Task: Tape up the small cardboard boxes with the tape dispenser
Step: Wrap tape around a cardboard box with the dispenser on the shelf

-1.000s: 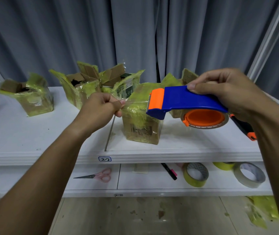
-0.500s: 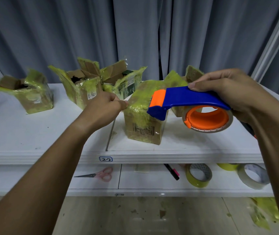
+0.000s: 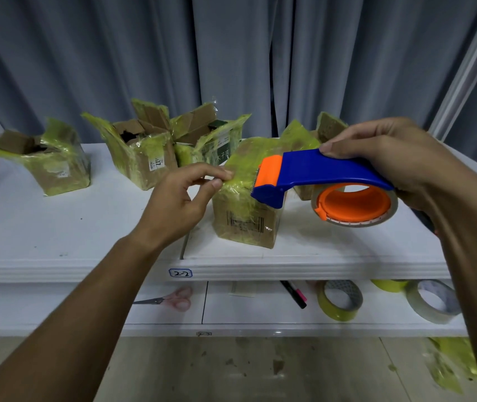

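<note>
Right hand (image 3: 399,161) grips the tape dispenser (image 3: 318,181) over the closed box (image 3: 246,216); left hand (image 3: 179,198) fingers (image 3: 217,176) pinch the tape end against its top edge.

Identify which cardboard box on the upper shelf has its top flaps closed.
The front box, beside the tape dispenser and left hand; the others behind gape open.

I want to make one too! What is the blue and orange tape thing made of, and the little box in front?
The tape dispenser looks like hard, smooth plastic: solid bright colours with a slight sheen. The front box looks like brown cardboard, matte where bare, wrapped in shiny, crinkly yellowish tape.
</note>
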Demonstrator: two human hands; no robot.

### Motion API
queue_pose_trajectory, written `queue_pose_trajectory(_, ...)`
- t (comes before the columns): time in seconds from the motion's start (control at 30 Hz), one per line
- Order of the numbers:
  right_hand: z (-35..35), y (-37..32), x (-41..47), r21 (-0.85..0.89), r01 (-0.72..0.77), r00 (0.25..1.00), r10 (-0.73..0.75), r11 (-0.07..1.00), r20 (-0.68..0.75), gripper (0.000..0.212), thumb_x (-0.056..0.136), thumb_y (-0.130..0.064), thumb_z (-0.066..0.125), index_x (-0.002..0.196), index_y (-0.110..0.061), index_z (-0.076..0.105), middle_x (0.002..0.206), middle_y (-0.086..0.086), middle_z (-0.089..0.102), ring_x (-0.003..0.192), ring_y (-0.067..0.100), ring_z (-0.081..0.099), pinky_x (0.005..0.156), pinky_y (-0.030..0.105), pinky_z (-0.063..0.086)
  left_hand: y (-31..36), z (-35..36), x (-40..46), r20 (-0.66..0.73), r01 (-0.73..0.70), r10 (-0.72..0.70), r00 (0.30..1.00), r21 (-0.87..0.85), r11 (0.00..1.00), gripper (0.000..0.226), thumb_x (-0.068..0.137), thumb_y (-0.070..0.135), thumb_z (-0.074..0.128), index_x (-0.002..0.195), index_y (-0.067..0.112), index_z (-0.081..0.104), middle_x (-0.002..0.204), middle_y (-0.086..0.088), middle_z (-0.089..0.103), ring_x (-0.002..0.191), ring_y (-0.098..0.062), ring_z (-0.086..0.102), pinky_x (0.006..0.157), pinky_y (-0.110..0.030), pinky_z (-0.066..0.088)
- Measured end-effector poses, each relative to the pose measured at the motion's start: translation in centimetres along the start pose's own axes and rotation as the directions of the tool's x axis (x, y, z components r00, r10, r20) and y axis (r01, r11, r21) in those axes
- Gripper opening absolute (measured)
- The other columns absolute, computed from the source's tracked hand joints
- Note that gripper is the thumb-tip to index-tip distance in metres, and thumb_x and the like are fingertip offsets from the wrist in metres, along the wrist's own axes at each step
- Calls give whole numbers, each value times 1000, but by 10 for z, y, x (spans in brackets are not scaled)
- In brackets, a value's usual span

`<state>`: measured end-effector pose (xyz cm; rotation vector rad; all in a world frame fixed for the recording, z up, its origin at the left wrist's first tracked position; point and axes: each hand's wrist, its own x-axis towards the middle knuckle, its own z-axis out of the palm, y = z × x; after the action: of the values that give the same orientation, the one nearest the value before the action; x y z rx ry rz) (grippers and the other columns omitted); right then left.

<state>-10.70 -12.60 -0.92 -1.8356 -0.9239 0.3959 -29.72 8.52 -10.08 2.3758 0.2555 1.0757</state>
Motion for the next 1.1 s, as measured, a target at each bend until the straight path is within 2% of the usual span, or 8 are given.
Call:
queue_pose_trajectory(0.2, -1, 2, 1, -10, 45, 999, -45, 999, 24, 10, 82, -31, 73, 83, -22, 75, 76, -3, 74, 67, 12, 67, 63, 26, 51, -11, 7, -5, -48, -17, 12, 999, -101, 995, 13, 92, 10, 69, 103, 6, 74, 113, 0, 73, 117, -9, 64, 92, -35, 56)
queue_pose_trajectory(0.4, -10, 6, -2, 5, 96, 989, -96, 995, 116, 25, 67, -39, 72, 84, -21, 74, 82, -2, 75, 69, 10, 70, 63, 24, 54, -14, 12, -8, -101, -60, 55, 993, -50, 997, 10, 92, 13, 69, 100, 9, 72, 110, -1, 73, 115, -10, 65, 88, -33, 57)
queue_pose_trajectory(0.5, -27, 9, -6, 9, 117, 987, -117, 993, 111, 27, 64, -40, 72, 82, -21, 74, 85, 1, 75, 72, 14, 71, 66, 28, 56, -14, 11, -9, -118, -66, 66, 991, 5, 998, 7, 93, 11, 67, 97, 7, 71, 108, -2, 72, 113, -11, 66, 84, -37, 57)
queue_pose_trajectory(0.7, -34, 13, -10, -40, 137, 986, -132, 990, 105, 18, 68, -39, 75, 79, -24, 76, 86, -5, 76, 80, 14, 72, 66, 26, 55, -2, 9, -2, 6, -103, 104, 995, 174, 979, 18, 97, 19, 58, 113, 13, 63, 116, 2, 65, 110, -13, 59, 89, -42, 49)
queue_pose_trajectory(0.8, -31, 14, -10, -73, 145, 984, -136, 987, 116, 23, 68, -43, 74, 83, -25, 76, 85, -7, 75, 81, 12, 71, 64, 24, 54, 12, 5, 4, 76, -223, 210, 975, 288, 931, 29, 91, 9, 59, 118, 15, 65, 130, 3, 59, 124, -15, 53, 102, -42, 44)
queue_pose_trajectory(0.9, -30, 14, -9, -80, 148, 984, -139, 986, 112, 32, 60, -49, 72, 83, -27, 77, 86, -7, 75, 82, 16, 71, 70, 32, 56, 27, 13, 9, 123, -272, 253, 960, 187, 944, 46, 82, -8, 53, 122, 9, 68, 137, 0, 60, 131, -14, 53, 109, -32, 43)
queue_pose_trajectory(1.0, -33, 16, -7, -72, 155, 984, -147, 985, 104, 30, 60, -49, 72, 82, -28, 77, 87, -7, 75, 84, 16, 71, 72, 33, 56, 27, 25, 10, 121, -266, 252, 960, 114, 957, 28, 94, 6, 62, 120, 10, 72, 125, 0, 69, 120, -9, 62, 102, -35, 51)
queue_pose_trajectory(1.1, -35, 18, -6, -58, 168, 982, -162, 984, 96, 28, 62, -46, 72, 81, -27, 77, 86, -7, 75, 83, 15, 70, 71, 31, 54, 19, 32, 8, 30, -218, 218, 976, 25, 976, 22, 92, 12, 71, 113, 8, 75, 117, -1, 73, 112, -8, 67, 97, -37, 54)
